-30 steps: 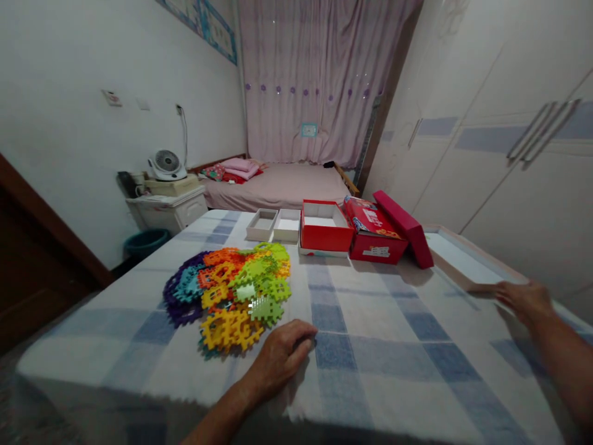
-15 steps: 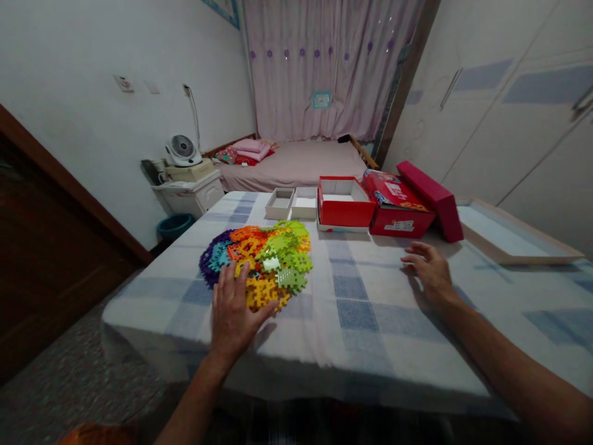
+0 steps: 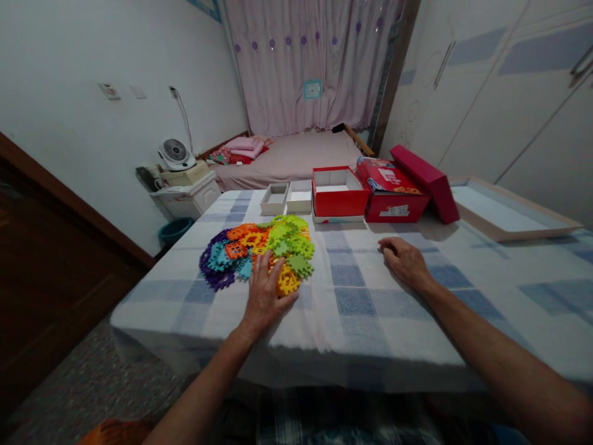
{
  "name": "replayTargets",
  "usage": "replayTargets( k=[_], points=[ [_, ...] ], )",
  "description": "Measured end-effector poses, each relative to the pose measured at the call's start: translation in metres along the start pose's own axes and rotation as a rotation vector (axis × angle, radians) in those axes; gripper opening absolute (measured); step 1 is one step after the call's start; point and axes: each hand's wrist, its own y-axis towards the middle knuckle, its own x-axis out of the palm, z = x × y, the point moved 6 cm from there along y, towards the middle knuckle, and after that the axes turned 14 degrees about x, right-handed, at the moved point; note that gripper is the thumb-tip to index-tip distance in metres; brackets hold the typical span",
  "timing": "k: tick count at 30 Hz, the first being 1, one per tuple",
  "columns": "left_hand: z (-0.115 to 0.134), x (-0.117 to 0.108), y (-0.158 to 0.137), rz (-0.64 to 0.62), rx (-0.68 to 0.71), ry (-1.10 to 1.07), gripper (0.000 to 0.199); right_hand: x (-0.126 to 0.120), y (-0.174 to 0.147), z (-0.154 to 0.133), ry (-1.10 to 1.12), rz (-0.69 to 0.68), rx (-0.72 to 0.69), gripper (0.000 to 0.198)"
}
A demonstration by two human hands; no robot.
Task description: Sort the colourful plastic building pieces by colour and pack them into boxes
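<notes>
A pile of toothed plastic building pieces lies on the tablecloth, with purple pieces [image 3: 217, 278], blue pieces [image 3: 220, 255], orange pieces [image 3: 241, 232] and lime-green pieces [image 3: 290, 232]. My left hand [image 3: 263, 300] rests palm down over its near edge, fingers spread across the pieces and thumb out to the right. Beside the thumb is a yellow piece [image 3: 288, 281]; what lies beneath the palm is hidden. Farther right, my right hand [image 3: 406, 262] lies on the cloth away from the pile. Its fingers are loosely curled together, and nothing shows in them.
Along the table's back stand two small grey-white boxes [image 3: 274, 209] [image 3: 299, 207], an open red box [image 3: 340, 204] and a printed red box [image 3: 396, 207] with a red lid [image 3: 426, 185] leaning on it. A shallow tray [image 3: 514, 235] lies at the right.
My left hand has slid right across the pile, and the near yellow pieces have shifted under it. My right hand has moved left and settled on the cloth, fingers more curled. The view has tilted slightly.
</notes>
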Motion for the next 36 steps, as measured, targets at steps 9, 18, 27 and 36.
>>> replayTargets(
  k=[9, 18, 27, 36],
  points=[
    [0.040, 0.042, 0.043, -0.157, 0.194, -0.066, 0.055, 0.001, -0.001, 0.000, -0.006, 0.001, -0.003, 0.029],
    [0.094, 0.057, 0.079, -0.201, 0.418, -0.060, 0.057, 0.001, -0.001, 0.000, 0.019, -0.008, 0.013, 0.028],
    [-0.067, 0.027, 0.168, -0.206, -0.128, 0.133, 0.052, 0.002, -0.002, 0.000, 0.012, -0.026, 0.011, 0.027],
    [-0.133, 0.074, 0.196, -0.429, -0.086, -0.095, 0.077, -0.002, -0.003, -0.002, 0.092, -0.038, 0.062, 0.025]
  ],
)
